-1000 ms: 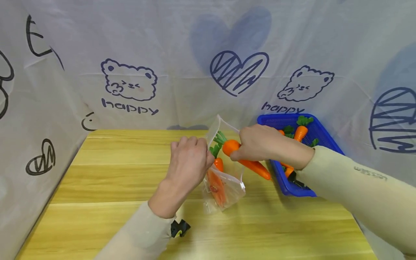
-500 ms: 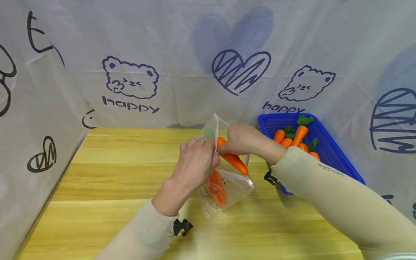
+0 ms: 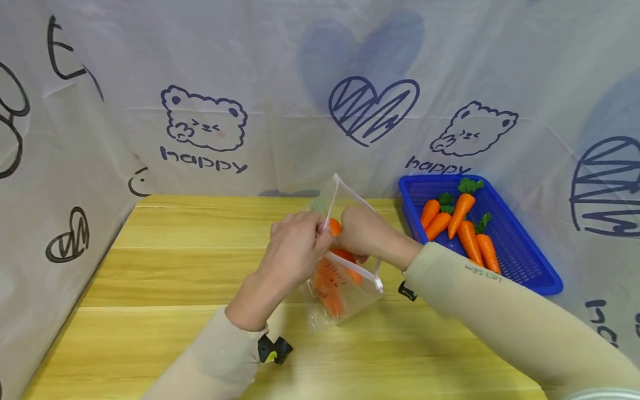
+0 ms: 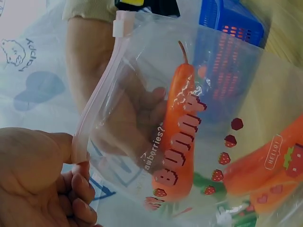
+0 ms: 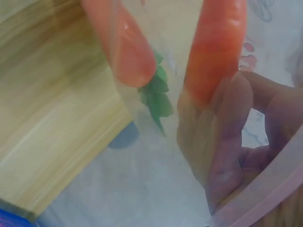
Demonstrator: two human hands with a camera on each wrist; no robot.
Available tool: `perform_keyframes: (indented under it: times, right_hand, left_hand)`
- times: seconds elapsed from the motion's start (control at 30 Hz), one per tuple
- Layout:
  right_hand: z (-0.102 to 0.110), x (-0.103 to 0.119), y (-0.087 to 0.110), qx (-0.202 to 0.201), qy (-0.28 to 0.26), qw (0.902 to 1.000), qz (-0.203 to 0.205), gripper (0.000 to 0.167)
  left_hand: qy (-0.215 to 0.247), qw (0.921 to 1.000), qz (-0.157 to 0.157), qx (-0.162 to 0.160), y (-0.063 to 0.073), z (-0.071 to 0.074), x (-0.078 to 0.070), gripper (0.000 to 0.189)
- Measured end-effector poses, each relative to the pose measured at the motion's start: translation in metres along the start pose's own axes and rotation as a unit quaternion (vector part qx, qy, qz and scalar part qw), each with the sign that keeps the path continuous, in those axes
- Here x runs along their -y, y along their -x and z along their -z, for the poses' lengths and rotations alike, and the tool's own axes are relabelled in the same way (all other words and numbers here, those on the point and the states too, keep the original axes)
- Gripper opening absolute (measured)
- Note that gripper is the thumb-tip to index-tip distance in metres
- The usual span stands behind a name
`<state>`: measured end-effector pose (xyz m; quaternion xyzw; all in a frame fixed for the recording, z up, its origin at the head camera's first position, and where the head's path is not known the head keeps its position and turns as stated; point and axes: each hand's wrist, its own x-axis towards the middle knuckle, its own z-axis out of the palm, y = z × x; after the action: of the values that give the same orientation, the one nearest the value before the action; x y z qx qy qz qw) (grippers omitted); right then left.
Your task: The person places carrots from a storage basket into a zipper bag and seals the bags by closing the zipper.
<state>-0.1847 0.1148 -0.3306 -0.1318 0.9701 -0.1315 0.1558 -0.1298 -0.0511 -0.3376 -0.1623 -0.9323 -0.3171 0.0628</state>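
Note:
A clear zip bag [image 3: 362, 300] printed with "Bunny" and strawberries stands above the wooden table. My left hand [image 3: 295, 241] pinches the zip edge of its mouth between thumb and fingers. Inside the mouth, my right hand [image 3: 367, 233] grips an orange toy carrot [image 4: 179, 132], seen through the film in the left wrist view, thin tip toward the zip slider. Another carrot [image 4: 265, 165] with green leaves lies deeper in the bag. In the right wrist view, thumb and finger hold the carrot [image 5: 215, 52] behind the film.
A blue plastic basket [image 3: 525, 236] stands at the table's right side, with several carrots [image 3: 461, 214] in it. The wooden table [image 3: 175, 278] ends at a white printed cloth [image 3: 280, 72] behind.
My right hand has moved left and down from outside the bag into its mouth, carrying the carrot in. The left hand keeps pinching the bag's edge, with little movement.

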Motion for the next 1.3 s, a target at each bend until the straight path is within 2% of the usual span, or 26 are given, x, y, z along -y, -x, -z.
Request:
perform_keyframes:
  times: [0.07, 0.17, 0.23, 0.3, 0.37, 0.4, 0.47, 0.53, 0.63, 0.7, 0.8, 0.87, 0.93, 1.03, 1.13, 1.3]
  right_hand:
    - [-0.001, 0.001, 0.002, -0.004, -0.019, 0.9998, -0.009, 0.054]
    - [0.002, 0.0, 0.007, -0.022, -0.046, 0.9986, -0.011, 0.051]
    - [0.006, -0.004, 0.014, -0.071, -0.037, 0.9968, 0.004, 0.045]
    - [0.011, -0.01, 0.022, -0.133, -0.012, 0.9909, 0.012, 0.037]
    - [0.015, -0.021, 0.031, -0.19, 0.024, 0.9815, 0.001, 0.032]
    - [0.017, -0.026, 0.034, -0.204, 0.038, 0.9781, -0.014, 0.033]
    - [0.019, -0.036, 0.04, -0.199, 0.048, 0.9778, -0.046, 0.043]
    - [0.02, -0.046, 0.043, -0.16, 0.047, 0.9833, -0.072, 0.049]
    - [0.015, -0.056, 0.041, -0.115, 0.012, 0.9919, -0.053, 0.032]
    - [0.01, -0.057, 0.037, -0.118, -0.03, 0.9923, -0.024, 0.022]
    - [0.003, -0.049, 0.028, -0.158, -0.102, 0.9816, 0.034, 0.019]
    - [-0.002, -0.041, 0.021, -0.176, -0.126, 0.9747, 0.057, 0.02]
    - [-0.008, -0.033, 0.014, -0.172, -0.135, 0.9729, 0.074, 0.02]
    - [-0.017, -0.028, 0.008, -0.151, -0.142, 0.9748, 0.084, 0.019]
    - [-0.02, -0.033, 0.01, -0.136, -0.162, 0.9737, 0.084, 0.023]
    - [-0.009, -0.066, 0.024, -0.156, -0.163, 0.9711, 0.077, 0.028]
  left_hand:
    - [-0.005, 0.9999, 0.014, -0.006, 0.0, 0.001, 0.004, 0.019]
    - [-0.01, 0.9993, 0.035, -0.008, 0.001, 0.004, 0.01, 0.019]
    - [-0.015, 0.9988, 0.046, -0.009, 0.001, 0.007, 0.015, 0.02]
    - [-0.015, 0.9983, 0.055, -0.007, 0.002, 0.01, 0.019, 0.019]
    - [-0.016, 0.9979, 0.062, -0.01, 0.003, 0.012, 0.022, 0.02]
    - [-0.015, 0.9977, 0.066, -0.012, 0.004, 0.014, 0.024, 0.02]
    - [-0.017, 0.9971, 0.073, -0.018, 0.005, 0.018, 0.028, 0.021]
    - [-0.022, 0.9963, 0.08, -0.023, 0.006, 0.021, 0.032, 0.021]
    - [-0.037, 0.9952, 0.087, -0.026, 0.008, 0.024, 0.035, 0.021]
    - [-0.052, 0.9946, 0.087, -0.023, 0.01, 0.026, 0.035, 0.021]
    - [-0.08, 0.993, 0.083, -0.024, 0.015, 0.034, 0.034, 0.022]
    - [-0.099, 0.9912, 0.08, -0.033, 0.019, 0.04, 0.035, 0.021]
    - [-0.112, 0.9892, 0.084, -0.045, 0.025, 0.046, 0.038, 0.021]
    - [-0.122, 0.9865, 0.097, -0.048, 0.032, 0.05, 0.044, 0.022]
    - [-0.127, 0.9855, 0.106, -0.038, 0.036, 0.048, 0.049, 0.023]
    - [-0.128, 0.9857, 0.104, -0.033, 0.034, 0.046, 0.052, 0.02]
